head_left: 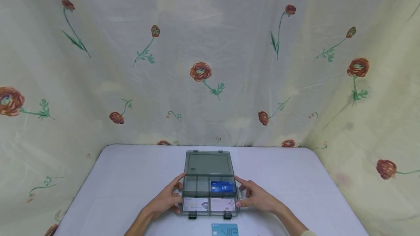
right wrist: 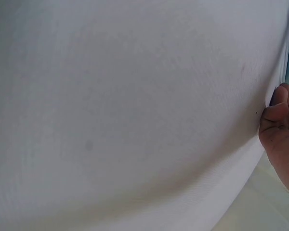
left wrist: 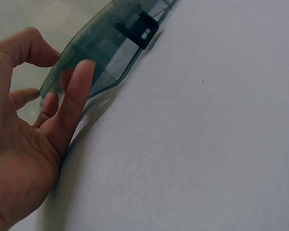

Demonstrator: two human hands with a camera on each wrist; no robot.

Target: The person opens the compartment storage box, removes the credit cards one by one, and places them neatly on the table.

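A translucent grey-green plastic box (head_left: 202,187) lies on the table with its lid (head_left: 210,164) folded back, away from me. A blue VIP card (head_left: 221,187) is in the back right of the box. In front lie a whitish VIP card (head_left: 195,204) on the left and a pale pink card (head_left: 222,204) on the right. My left hand (head_left: 165,197) grips the box's left side, index finger by the hinge line. From the right, my right hand (head_left: 257,196) holds the opposite side, its thumb near the front corner. The right wrist view catches only part of that hand.
A teal card (head_left: 224,229) lies on the white table (head_left: 124,188) just in front of the box, cut off by the frame's lower edge. Two dark latches, including the left latch (head_left: 192,215), stick out from the box's front. Flowered curtain (head_left: 236,83) surrounds the table's back and sides.
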